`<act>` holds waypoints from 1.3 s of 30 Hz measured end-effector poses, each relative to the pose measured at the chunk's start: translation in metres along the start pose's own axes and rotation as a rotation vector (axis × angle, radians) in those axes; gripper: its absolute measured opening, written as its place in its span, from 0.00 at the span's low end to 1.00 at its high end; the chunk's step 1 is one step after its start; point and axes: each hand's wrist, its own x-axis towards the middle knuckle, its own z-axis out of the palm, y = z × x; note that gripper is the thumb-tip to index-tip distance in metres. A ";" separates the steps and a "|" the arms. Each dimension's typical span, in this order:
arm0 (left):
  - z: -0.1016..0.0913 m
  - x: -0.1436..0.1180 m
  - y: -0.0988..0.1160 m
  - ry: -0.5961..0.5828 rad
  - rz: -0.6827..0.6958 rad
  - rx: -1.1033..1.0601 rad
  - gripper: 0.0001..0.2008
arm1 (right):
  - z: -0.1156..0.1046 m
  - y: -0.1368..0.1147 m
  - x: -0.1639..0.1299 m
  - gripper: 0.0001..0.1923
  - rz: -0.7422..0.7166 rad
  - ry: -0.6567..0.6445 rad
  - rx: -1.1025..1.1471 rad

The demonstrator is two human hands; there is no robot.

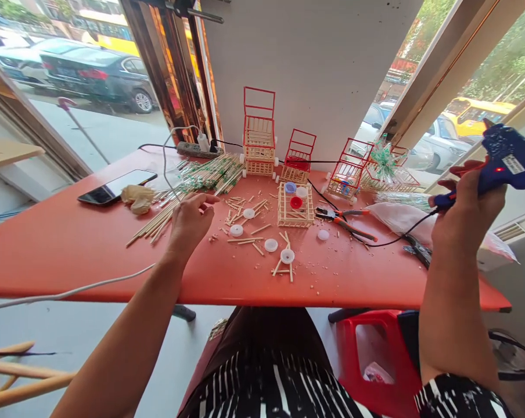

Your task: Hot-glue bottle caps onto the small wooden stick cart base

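Observation:
Raised at the right, my right hand (pixel 469 203) is wrapped round the handle of a blue hot glue gun (pixel 502 157), with a small red light lit on its body. My left hand (pixel 193 219) hovers over the table beside a pile of thin wooden sticks (pixel 201 177); its fingers are loosely bent and apart, with nothing seen in them. Before me, a white plastic cap (pixel 287 256) rests on several short sticks. More white caps (pixel 236 230) lie among cut stick pieces. A small stick-built frame (pixel 295 217) holds blue, white and red caps.
Stick-built carts with red frames (pixel 259 133) stand along the back. Pliers with orange handles (pixel 347 222) and the glue gun's black cord (pixel 388 241) lie right of centre. A phone (pixel 117 187) and a power strip (pixel 193 150) are at left. A red stool (pixel 378 354) stands below the table (pixel 114 255).

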 end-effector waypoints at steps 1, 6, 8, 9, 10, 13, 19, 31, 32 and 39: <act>0.000 0.000 0.000 -0.008 0.003 -0.005 0.14 | -0.006 0.003 0.000 0.18 -0.003 -0.008 -0.047; 0.002 0.000 -0.002 -0.051 0.016 -0.029 0.13 | -0.036 0.033 -0.011 0.26 0.184 -0.195 -0.278; 0.003 0.000 -0.003 -0.062 0.017 -0.031 0.13 | -0.045 0.047 -0.019 0.24 0.183 -0.274 -0.408; 0.003 0.000 -0.003 -0.068 0.016 -0.029 0.12 | -0.047 0.053 -0.024 0.23 0.168 -0.317 -0.479; 0.004 0.000 -0.002 -0.074 0.016 -0.028 0.12 | -0.049 0.059 -0.029 0.21 0.139 -0.361 -0.559; 0.004 0.000 -0.002 -0.091 0.006 -0.021 0.12 | -0.049 0.071 -0.046 0.15 0.012 -0.504 -0.782; 0.002 0.000 0.002 -0.098 -0.016 -0.010 0.11 | -0.042 0.085 -0.059 0.19 -0.119 -0.847 -1.119; 0.001 0.000 0.002 -0.014 -0.023 -0.002 0.15 | -0.041 0.103 -0.040 0.36 -0.306 -1.117 -1.236; 0.001 0.001 0.001 0.002 -0.023 -0.007 0.16 | -0.043 0.104 -0.039 0.37 -0.318 -1.131 -1.235; -0.006 0.007 -0.004 0.067 -0.053 -0.022 0.20 | -0.064 0.105 -0.036 0.43 -0.419 -1.128 -1.196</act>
